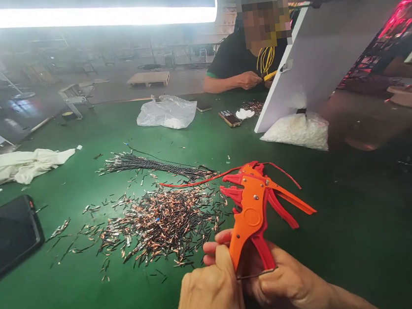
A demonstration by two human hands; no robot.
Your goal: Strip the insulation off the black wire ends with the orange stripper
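Low over the green table (357,241), room opens right of the fingers (210,248); clippings (162,224) heap ahead-left, another wire stripper (296,199) ahead-right.

Pliers (247,194), 5 o'clock: smooth plastic, metal rivets (256,197). Wire clippings (157,219), 8 o'clock: shiny coppery metal, plastic. Bag (167,112), 11 o'clock: crinkled plastic. Rag (21,166), 9 o'clock: creased matt cloth. Pallet (148,77), 11 o'clock: wood. Table (115,308): smooth, low-sheen.

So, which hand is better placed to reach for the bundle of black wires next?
Probably the left hand: it sits on the side nearer the bundle of black wires, while the right hand seems to cradle the orange-and-red tool. Overlap hides the exact grip.
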